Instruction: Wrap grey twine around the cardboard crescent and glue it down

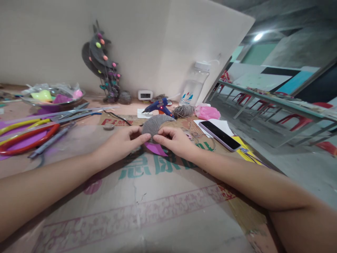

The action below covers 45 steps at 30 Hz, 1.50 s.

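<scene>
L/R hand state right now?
Left hand: closed, pinching the near left edge of the grey crescent.
Right hand: closed, pinching the same crescent's near right edge, thumb on the near side.

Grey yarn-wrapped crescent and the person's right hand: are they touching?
Touching. The head view shows the right hand with its thumb overlapping the lower right edge of the grey yarn-wrapped crescent, no gap between them.
</scene>
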Each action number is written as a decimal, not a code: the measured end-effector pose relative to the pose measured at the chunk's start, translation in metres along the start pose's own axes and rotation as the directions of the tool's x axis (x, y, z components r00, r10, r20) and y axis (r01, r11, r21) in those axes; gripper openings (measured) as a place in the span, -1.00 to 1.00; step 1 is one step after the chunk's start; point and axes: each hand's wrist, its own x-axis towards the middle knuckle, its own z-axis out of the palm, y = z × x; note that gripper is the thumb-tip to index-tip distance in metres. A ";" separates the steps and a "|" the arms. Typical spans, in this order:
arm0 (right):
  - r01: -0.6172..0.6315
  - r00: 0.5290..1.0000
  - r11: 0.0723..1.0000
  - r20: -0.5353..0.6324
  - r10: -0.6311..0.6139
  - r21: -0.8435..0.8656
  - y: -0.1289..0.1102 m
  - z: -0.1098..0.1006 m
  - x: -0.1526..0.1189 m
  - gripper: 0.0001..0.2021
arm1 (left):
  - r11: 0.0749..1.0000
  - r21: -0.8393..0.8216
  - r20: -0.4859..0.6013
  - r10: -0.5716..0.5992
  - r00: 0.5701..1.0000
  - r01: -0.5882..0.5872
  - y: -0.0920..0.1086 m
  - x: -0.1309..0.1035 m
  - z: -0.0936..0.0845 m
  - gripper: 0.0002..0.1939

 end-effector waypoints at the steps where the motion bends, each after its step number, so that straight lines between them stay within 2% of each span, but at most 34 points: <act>1: 0.001 1.000 1.000 -0.003 -0.001 0.001 0.000 0.000 0.000 -0.72 | 1.000 0.007 -0.007 -0.010 1.000 0.010 -0.001 0.000 0.000 -0.68; 8: 0.013 1.000 1.000 -0.010 -0.014 -0.010 -0.001 0.000 0.000 -0.72 | 1.000 0.024 -0.021 -0.007 1.000 0.007 -0.001 0.001 0.000 -0.68; 14: 0.036 0.999 0.997 0.010 -0.037 0.073 0.002 -0.001 0.000 -0.74 | 1.000 -0.014 -0.031 -0.009 0.999 0.008 -0.001 0.001 0.000 -0.71; 18: 0.068 0.997 0.995 0.020 -0.069 0.067 0.003 0.000 -0.001 -0.77 | 0.999 -0.024 -0.020 0.032 0.999 -0.033 -0.001 0.002 0.002 -0.71; 21: 0.113 0.993 0.992 0.027 -0.115 0.061 0.003 0.001 -0.001 -0.82 | 0.997 -0.049 -0.065 0.059 0.996 -0.062 -0.003 0.001 0.005 -0.67; 26: 0.125 0.992 0.992 0.024 -0.125 0.012 0.004 0.003 -0.001 -0.76 | 0.999 0.037 -0.192 0.023 0.981 -0.017 -0.006 0.000 0.007 -0.56; 33: 0.121 0.992 0.992 0.039 -0.120 -0.027 0.005 0.001 0.000 -0.79 | 0.982 0.168 -0.159 0.116 0.980 -0.089 0.001 -0.002 0.004 -0.69; 38: 0.119 0.990 0.992 0.075 -0.116 -0.036 0.003 0.000 -0.001 -0.74 | 0.968 0.248 -0.177 0.089 0.980 -0.043 0.003 -0.003 0.000 -0.71; 42: 0.056 0.997 0.997 0.059 -0.052 -0.059 0.000 0.001 -0.001 -0.69 | 0.983 0.181 -0.181 0.047 0.982 -0.013 0.004 -0.002 -0.001 -0.74; 45: 0.054 0.998 0.994 0.022 -0.052 -0.100 0.000 0.002 0.000 -0.68 | 0.996 0.084 -0.178 0.023 0.984 -0.008 0.005 -0.002 -0.002 -0.76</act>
